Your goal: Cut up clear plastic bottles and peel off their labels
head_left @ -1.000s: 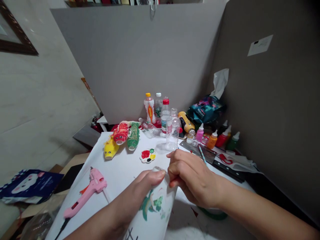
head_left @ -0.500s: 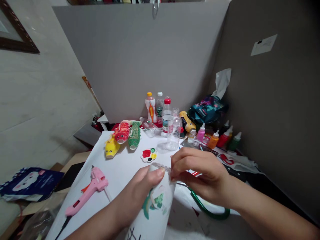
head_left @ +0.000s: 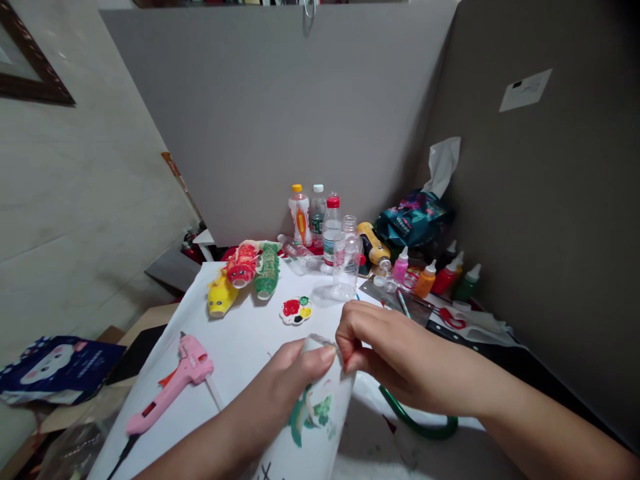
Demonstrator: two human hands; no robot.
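Low in the head view, my left hand [head_left: 300,377] wraps round a white cylinder [head_left: 320,427], its thumb lying near the top rim. Green painted patches and black strokes mark the cylinder's side, and it tilts away from me. My right hand [head_left: 385,350] is closed in a pinch at the rim's right side. Whatever those fingertips grip is hidden. Beyond the hands lies a small white palette [head_left: 295,311] with red, green, yellow and black paint.
A pink glue gun [head_left: 175,380] lies on the left. Red [head_left: 242,263], green [head_left: 267,270] and yellow [head_left: 221,297] fish-like crafts rest behind. Clear bottles [head_left: 347,267] stand at the back. Paint bottles [head_left: 425,279] and red-handled scissors [head_left: 453,319] sit right, above a green curved handle [head_left: 420,427].
My right hand has turned and dropped slightly at the cylinder's rim, its fingers curled tighter. My left hand keeps its hold, with the cylinder shifted a little to the right.
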